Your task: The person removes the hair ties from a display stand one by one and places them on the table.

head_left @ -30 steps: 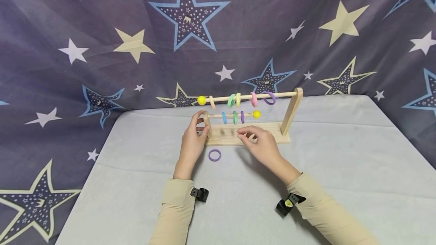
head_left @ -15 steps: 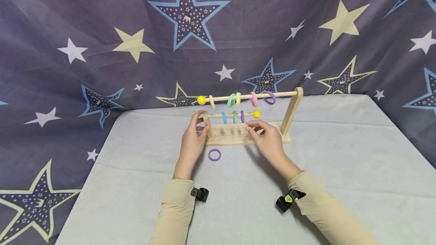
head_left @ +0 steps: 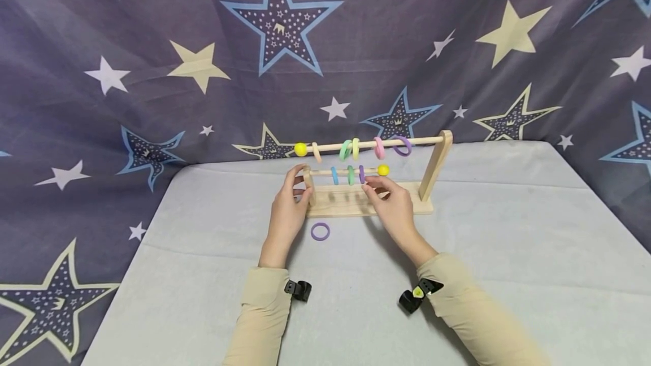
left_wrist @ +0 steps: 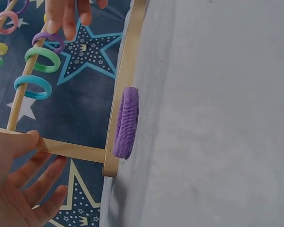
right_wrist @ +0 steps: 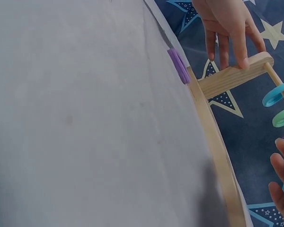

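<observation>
A wooden rack (head_left: 346,203) with two rods stands on the cloth-covered table. My left hand (head_left: 289,208) grips its short left post, thumb on one side and fingers on the other. Blue (head_left: 334,175), green (head_left: 351,175) and purple (head_left: 362,174) hair ties hang on the lower rod, which ends in a yellow ball (head_left: 383,170). With thumb and index fingertips, my right hand (head_left: 394,208) pinches the bottom of that purple hair tie. A second, ribbed purple hair tie (left_wrist: 126,123) lies loose on the table, close to the rack's front edge.
Several more hair ties, including a pink one (head_left: 379,148) and a yellow one (head_left: 356,148), hang on the upper rod behind. That rod runs from a yellow ball (head_left: 301,149) to the tall right post (head_left: 435,167). A star-patterned curtain (head_left: 203,112) rises behind the table.
My right hand first moved right and up toward the lower rod, then slightly left to the purple hair tie. The left hand and the rack have stayed in place.
</observation>
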Tool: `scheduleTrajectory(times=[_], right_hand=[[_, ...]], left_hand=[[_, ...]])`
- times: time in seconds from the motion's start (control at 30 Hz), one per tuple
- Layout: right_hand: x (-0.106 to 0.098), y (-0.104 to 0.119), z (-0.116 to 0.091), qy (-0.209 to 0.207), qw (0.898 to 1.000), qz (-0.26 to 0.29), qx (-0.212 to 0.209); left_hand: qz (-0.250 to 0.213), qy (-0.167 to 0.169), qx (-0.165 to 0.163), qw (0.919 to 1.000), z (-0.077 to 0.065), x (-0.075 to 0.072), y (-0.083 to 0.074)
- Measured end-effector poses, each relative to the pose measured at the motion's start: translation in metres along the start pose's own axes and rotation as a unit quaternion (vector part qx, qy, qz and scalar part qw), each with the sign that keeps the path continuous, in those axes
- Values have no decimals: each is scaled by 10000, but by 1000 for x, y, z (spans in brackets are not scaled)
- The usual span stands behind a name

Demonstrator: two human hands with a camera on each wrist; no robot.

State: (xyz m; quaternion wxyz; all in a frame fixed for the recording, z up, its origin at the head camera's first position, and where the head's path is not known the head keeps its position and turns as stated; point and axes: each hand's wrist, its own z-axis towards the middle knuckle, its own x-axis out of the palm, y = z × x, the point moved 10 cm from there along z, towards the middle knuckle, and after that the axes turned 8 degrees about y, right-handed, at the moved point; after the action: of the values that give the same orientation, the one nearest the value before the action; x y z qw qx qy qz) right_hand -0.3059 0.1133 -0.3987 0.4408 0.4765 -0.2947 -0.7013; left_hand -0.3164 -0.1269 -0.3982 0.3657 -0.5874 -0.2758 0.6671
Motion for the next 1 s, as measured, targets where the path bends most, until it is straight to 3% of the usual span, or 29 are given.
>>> scheduleTrajectory(times=[0.5, 1.0], right_hand=[[11, -4, 1, -29, 9996, 254, 151], [-4, 1, -3, -392, 9991, 108, -86]], left_hand=[[1, -14, 48, 10000, 1, 0, 1], [36, -4, 64, 10000, 1, 0, 2]])
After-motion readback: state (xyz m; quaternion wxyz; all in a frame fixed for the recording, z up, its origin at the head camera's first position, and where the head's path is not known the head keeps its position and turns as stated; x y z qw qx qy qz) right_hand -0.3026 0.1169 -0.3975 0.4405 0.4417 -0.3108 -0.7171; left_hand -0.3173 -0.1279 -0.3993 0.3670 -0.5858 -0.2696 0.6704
